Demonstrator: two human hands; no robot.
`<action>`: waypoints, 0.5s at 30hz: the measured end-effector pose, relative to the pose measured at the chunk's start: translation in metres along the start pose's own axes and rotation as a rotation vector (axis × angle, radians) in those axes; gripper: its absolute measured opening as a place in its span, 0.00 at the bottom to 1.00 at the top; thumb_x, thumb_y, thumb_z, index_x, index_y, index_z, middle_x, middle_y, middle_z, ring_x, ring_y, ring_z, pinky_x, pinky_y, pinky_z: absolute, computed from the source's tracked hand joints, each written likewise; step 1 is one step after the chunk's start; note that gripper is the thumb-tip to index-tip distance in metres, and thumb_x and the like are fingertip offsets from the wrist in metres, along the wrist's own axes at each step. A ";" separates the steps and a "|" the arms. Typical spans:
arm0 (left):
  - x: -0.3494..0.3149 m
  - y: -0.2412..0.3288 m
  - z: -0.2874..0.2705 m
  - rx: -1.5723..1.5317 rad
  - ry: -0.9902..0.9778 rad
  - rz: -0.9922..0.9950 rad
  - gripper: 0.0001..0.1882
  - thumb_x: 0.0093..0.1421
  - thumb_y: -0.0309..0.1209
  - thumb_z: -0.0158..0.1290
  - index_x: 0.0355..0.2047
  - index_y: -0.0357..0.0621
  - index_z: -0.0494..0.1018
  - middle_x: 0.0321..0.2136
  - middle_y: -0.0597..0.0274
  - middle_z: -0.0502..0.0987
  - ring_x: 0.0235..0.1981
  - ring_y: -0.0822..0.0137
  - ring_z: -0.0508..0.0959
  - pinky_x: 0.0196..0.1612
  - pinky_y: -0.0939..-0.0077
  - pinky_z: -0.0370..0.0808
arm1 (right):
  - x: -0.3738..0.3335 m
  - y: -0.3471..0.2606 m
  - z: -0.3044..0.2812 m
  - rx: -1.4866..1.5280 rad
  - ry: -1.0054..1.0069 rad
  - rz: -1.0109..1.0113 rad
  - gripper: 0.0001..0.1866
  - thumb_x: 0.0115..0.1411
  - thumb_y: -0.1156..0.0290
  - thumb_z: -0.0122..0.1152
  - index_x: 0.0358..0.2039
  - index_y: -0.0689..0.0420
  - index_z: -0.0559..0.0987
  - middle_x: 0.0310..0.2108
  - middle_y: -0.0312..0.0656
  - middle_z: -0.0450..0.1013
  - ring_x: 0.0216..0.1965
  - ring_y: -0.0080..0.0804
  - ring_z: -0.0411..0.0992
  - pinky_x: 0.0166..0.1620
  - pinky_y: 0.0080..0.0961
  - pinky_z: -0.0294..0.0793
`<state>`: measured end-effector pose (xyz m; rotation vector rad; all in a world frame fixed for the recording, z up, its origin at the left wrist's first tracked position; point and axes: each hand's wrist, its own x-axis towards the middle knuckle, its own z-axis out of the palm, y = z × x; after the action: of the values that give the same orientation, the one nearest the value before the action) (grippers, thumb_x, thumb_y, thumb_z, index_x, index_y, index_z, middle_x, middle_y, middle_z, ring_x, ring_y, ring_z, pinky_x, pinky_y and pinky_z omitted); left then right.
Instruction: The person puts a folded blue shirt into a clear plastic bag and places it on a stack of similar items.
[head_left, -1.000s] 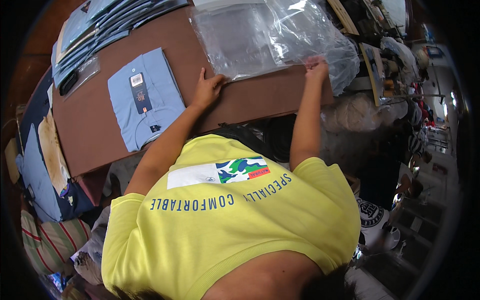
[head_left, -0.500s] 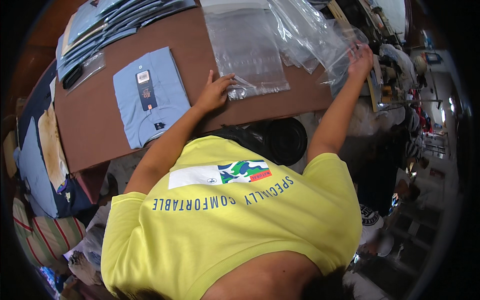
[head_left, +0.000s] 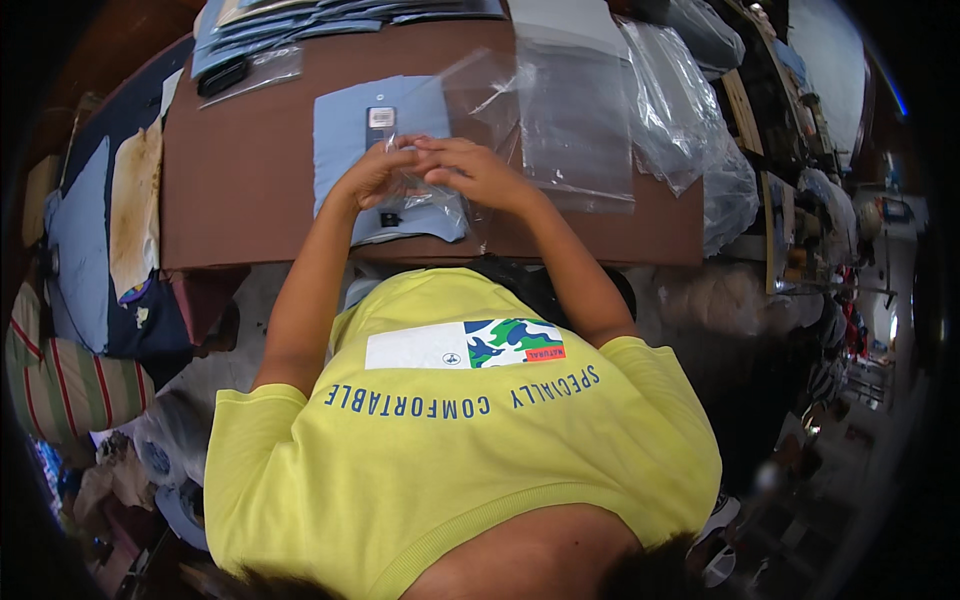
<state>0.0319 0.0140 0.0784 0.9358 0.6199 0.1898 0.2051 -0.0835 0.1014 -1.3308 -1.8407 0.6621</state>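
A folded light-blue shirt [head_left: 337, 130] with a dark hang tag lies on the brown table, partly covered by my hands. Above it my left hand [head_left: 375, 175] is curled, its fingers closed on a thin clear plastic bag [head_left: 478, 88]. My right hand [head_left: 478, 172] meets it from the other side, with bent fingers on the same bag near the left fingertips. Part of the bag hangs below the hands over the shirt's collar end; the rest spreads up to the right. Exactly how each fingertip grips the film is hard to see.
Flat clear bags [head_left: 578, 130] lie right of the shirt, beside crumpled plastic bags [head_left: 665, 95] at the table's right edge. A stack of blue folded shirts [head_left: 300, 28] is at the back left, near a small bag with a black item [head_left: 225, 76]. The brown table [head_left: 235, 190] ends close to my body.
My right hand has come from the far right to above the shirt, bringing a clear bag. My left hand has left the flat bags and joined it. The view has shifted.
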 end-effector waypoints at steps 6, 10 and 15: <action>-0.024 -0.003 -0.043 -0.071 -0.014 -0.006 0.31 0.53 0.32 0.53 0.57 0.42 0.58 0.49 0.51 0.70 0.49 0.59 0.72 0.43 0.56 0.75 | -0.031 0.088 -0.012 -0.102 0.535 0.620 0.24 0.52 0.55 0.63 0.43 0.60 0.73 0.36 0.45 0.73 0.38 0.37 0.73 0.42 0.31 0.71; -0.050 0.008 -0.056 -0.068 0.060 -0.059 0.34 0.52 0.30 0.56 0.58 0.41 0.57 0.50 0.50 0.69 0.49 0.58 0.72 0.44 0.59 0.76 | -0.021 0.110 0.005 -0.212 0.501 0.775 0.29 0.47 0.53 0.67 0.43 0.61 0.73 0.35 0.46 0.73 0.37 0.39 0.73 0.43 0.32 0.71; -0.083 -0.011 -0.087 0.109 0.153 0.070 0.33 0.52 0.22 0.56 0.57 0.35 0.57 0.49 0.47 0.70 0.44 0.61 0.76 0.44 0.69 0.76 | 0.005 0.107 0.032 -0.230 0.338 0.696 0.28 0.46 0.56 0.68 0.42 0.63 0.72 0.27 0.44 0.74 0.33 0.38 0.74 0.40 0.30 0.72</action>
<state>-0.0870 0.0331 0.0660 1.0552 0.7454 0.2943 0.2375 -0.0437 0.0020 -2.1226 -1.1900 0.5264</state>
